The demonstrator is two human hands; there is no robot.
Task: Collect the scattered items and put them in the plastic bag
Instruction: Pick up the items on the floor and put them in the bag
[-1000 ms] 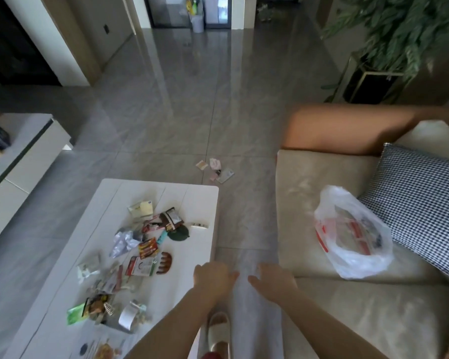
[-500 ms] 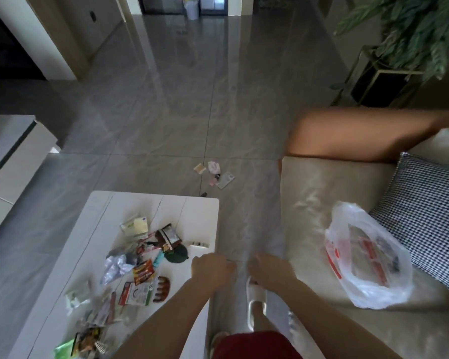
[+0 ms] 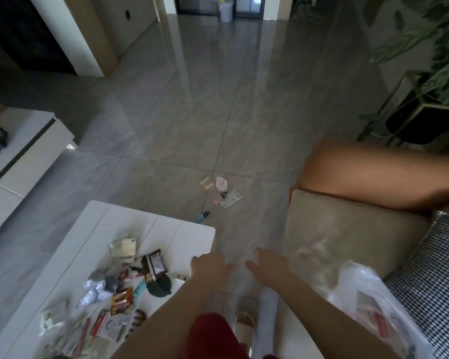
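From the head camera we see our left hand (image 3: 210, 265) and right hand (image 3: 268, 264) loosely spread, holding nothing, between the table (image 3: 195, 237) and sofa (image 3: 347, 229); the plastic bag (image 3: 379, 307) lies on the sofa, wrappers (image 3: 151, 265) litter the table, more scraps (image 3: 222, 189) the floor; we judge collecting hasn't begun, so next we need a grasp; since a second ago, the view has advanced toward the floor scraps.

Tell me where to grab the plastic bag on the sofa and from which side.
Grip the plastic bag at its crumpled upper edge, coming from above with the right hand, the nearer one. It slumps soft on the sofa with contents inside, so the loose top likely gathers best.
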